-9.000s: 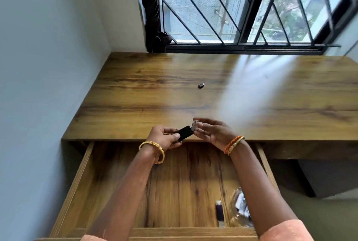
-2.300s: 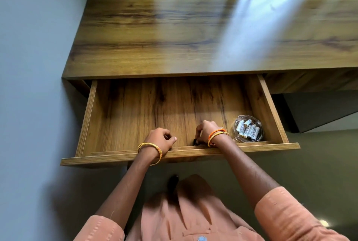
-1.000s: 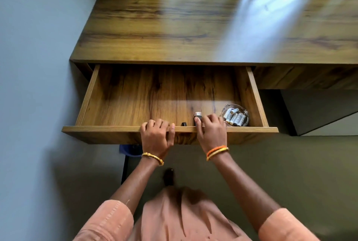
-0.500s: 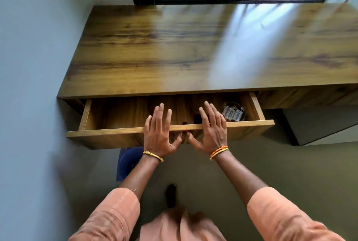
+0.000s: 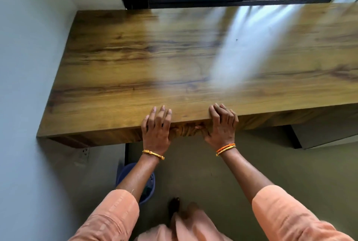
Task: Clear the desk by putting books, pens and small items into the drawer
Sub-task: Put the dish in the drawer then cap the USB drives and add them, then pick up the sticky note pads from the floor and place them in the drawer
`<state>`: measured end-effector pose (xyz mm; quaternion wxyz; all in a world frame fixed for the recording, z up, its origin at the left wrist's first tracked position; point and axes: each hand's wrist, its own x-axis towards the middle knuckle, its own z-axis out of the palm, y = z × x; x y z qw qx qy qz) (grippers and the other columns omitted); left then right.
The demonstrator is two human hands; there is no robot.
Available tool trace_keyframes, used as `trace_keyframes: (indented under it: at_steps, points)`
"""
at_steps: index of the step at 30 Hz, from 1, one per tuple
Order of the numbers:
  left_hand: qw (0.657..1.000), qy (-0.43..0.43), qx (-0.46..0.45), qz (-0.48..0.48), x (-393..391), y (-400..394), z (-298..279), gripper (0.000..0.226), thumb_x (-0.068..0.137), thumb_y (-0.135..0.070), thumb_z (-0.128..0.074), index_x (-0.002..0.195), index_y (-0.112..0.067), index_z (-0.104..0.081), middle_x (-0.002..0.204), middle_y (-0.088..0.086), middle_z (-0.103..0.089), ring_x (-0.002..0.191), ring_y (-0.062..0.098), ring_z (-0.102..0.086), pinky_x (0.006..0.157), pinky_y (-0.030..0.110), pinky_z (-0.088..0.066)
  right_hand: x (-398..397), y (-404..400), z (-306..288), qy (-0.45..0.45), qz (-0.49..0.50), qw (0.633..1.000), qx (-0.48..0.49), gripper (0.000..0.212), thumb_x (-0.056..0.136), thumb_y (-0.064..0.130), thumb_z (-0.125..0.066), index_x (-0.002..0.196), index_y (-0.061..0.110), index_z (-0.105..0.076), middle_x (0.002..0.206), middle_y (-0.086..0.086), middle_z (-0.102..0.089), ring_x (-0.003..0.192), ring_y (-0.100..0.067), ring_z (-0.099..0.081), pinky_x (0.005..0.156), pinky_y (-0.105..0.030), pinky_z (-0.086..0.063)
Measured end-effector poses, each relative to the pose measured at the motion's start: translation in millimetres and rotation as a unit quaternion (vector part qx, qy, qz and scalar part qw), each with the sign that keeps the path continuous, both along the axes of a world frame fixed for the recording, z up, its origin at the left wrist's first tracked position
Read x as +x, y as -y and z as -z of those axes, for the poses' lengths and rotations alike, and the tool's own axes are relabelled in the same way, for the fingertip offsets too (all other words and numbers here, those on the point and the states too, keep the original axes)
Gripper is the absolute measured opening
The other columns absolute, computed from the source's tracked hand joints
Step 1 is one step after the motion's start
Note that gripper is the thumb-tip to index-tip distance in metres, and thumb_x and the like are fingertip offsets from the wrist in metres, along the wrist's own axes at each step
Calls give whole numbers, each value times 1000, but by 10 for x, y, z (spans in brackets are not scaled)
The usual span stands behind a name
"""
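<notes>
Wooden desktop [image 5: 174, 62] lies bare from nine o'clock to three, streaked with window glare. Half a second ago the drawer gaped beneath it; now the drawer front [image 5: 184, 130] sits flush under the front edge, at six o'clock of the desk. The left hand [image 5: 156, 128] lies flat against it, fingers straight and reaching over the edge. Toward four o'clock, the right hand [image 5: 220, 126] presses likewise, its fingers bent over the lip, grasping nothing. The small items are shut away inside, out of sight. I judge the clearing done; only lifting the hands away remains.
</notes>
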<state>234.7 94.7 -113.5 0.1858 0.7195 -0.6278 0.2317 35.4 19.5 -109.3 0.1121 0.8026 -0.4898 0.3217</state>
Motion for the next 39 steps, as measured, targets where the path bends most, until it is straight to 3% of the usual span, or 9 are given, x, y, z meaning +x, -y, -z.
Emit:
trace_keyframes:
  at_steps: [6,12,18,23,26,28,31,35,39]
  points:
    - [998,43,-39,8,49,1,96,80,59,-31,-82,129,-19,-44,135,2,-43,127,25,-40,106,38,-17,11,39,28,27,-16,999,-32,71,67,54,-65,121,12,-47,124,-6,-45,121,-27,-44,103,-41,-27]
    - [998,39,-50,23,62,15,88,55,79,-39,-51,129,-17,-45,136,3,-42,126,25,-41,105,39,-18,0,35,14,16,-19,999,-30,73,66,54,-65,122,11,-45,126,-7,-44,122,-27,-43,106,-40,-23]
    - [1000,11,-18,12,1,-6,60,78,62,-29,-78,130,-15,-43,136,5,-41,128,27,-39,106,41,-18,-4,3,-9,11,-14,1000,2,73,68,55,-65,123,11,-45,127,-7,-44,123,-29,-43,104,-43,-29]
    - [999,-48,13,-16,-243,-58,-34,77,63,-13,-69,133,-13,-37,139,9,-35,132,30,-33,111,44,-12,-6,-95,-78,-2,-4,998,55,75,68,51,-68,127,12,-42,131,-7,-40,127,-28,-39,109,-44,-26]
    - [992,-68,-9,106,-485,-72,-58,64,75,-25,-62,131,-10,-36,136,10,-36,132,31,-33,111,45,-16,-78,-186,-119,-18,34,995,95,75,68,42,-63,133,12,-39,138,-10,-33,133,-30,-31,112,-43,-21]
    - [975,-92,-11,202,-658,-58,-90,58,83,-28,-57,132,-8,-35,135,10,-36,133,31,-33,112,44,-20,-174,-290,-124,22,89,989,118,75,68,35,-56,136,9,-36,141,-11,-29,136,-29,-26,111,-43,-21]
    - [946,-90,84,300,-991,-22,-38,53,87,-27,-47,135,-6,-35,138,12,-37,135,30,-31,113,41,-23,-487,-556,23,59,165,973,149,69,75,28,-52,138,5,-37,144,-12,-32,138,-27,-26,110,-43,-23]
    - [894,15,292,339,-1562,-90,199,56,85,-29,-38,135,-3,-43,137,16,-50,134,29,-33,113,39,-24,-958,-1078,444,69,281,927,239,62,80,30,-45,136,2,-43,142,-16,-44,137,-25,-27,110,-41,-20]
    - [820,102,422,372,-2153,-336,444,60,95,-29,-35,148,-4,-20,155,15,-21,145,29,-14,118,40,-7,-1325,-1662,817,107,380,865,310,62,85,33,-39,138,2,-41,144,-16,-43,137,-28,-31,109,-42,-20]
